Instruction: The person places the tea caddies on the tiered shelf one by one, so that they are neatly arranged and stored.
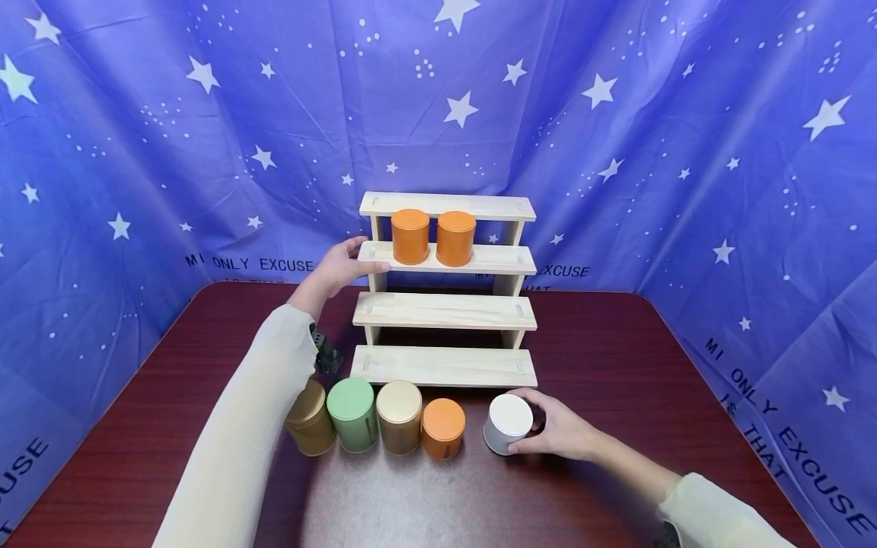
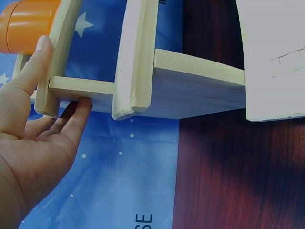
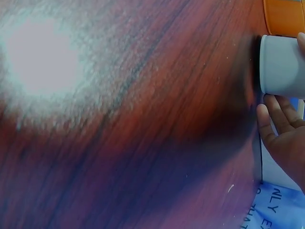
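A pale wooden step shelf [image 1: 445,310] with several tiers stands at the back of the table. My left hand [image 1: 337,270] grips the left end of its second tier from the top; in the left wrist view the thumb lies against the plank [image 2: 59,52] and the fingers reach the side panel. Two orange tins [image 1: 410,237] stand on that tier, right of this hand. At the front right, my right hand [image 1: 558,428] holds a white lidded tin [image 1: 507,426] between thumb and fingers. In the right wrist view the white tin [image 3: 283,66] is cut off by the frame edge.
Left of the white tin stands a row: an orange tin [image 1: 442,430], a cream-lidded gold tin [image 1: 400,418], a green tin [image 1: 352,415] and a brown-gold tin [image 1: 310,422], partly behind the left sleeve. A blue star-patterned curtain [image 1: 438,91] surrounds the dark red table [image 1: 596,342].
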Tool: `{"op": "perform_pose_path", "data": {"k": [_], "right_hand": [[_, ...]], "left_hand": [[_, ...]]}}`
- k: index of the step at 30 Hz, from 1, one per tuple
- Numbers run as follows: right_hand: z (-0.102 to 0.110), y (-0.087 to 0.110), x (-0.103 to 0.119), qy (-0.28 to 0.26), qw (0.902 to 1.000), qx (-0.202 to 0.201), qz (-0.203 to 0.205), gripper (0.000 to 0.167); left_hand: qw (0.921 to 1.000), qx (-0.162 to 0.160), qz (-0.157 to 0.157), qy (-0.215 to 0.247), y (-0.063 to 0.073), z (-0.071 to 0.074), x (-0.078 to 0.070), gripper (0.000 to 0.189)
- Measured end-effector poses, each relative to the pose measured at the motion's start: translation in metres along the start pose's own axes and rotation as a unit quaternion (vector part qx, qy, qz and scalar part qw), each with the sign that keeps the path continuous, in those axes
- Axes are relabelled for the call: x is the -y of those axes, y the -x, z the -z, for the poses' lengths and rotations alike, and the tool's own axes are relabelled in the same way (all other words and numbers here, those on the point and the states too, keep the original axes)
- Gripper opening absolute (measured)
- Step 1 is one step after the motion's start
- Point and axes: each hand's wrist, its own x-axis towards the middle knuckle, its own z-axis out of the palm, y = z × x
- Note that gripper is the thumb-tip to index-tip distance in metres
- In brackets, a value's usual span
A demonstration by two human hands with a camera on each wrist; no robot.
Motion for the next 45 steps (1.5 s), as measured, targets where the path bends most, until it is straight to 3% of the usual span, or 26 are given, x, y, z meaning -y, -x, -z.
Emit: {"op": "perform_pose_path", "data": {"k": [15, 26, 45], "right_hand": [[0.020, 0.012, 0.002, 0.005, 0.9997, -0.020, 0.009, 0.065], [0.035, 0.016, 0.009, 0.035, 0.9984, -0.043, -0.009, 0.065], [0.051, 0.020, 0.014, 0.036, 0.9968, -0.068, -0.022, 0.064]], "left_hand": [[1.0000, 0.006, -0.003, -0.001, -0.004, 0.000, 0.003, 0.094], [1.0000, 0.005, -0.002, -0.001, -0.005, 0.001, 0.003, 0.093], [1.0000, 0.002, 0.006, -0.006, -0.002, 0.000, 0.001, 0.093]]}}
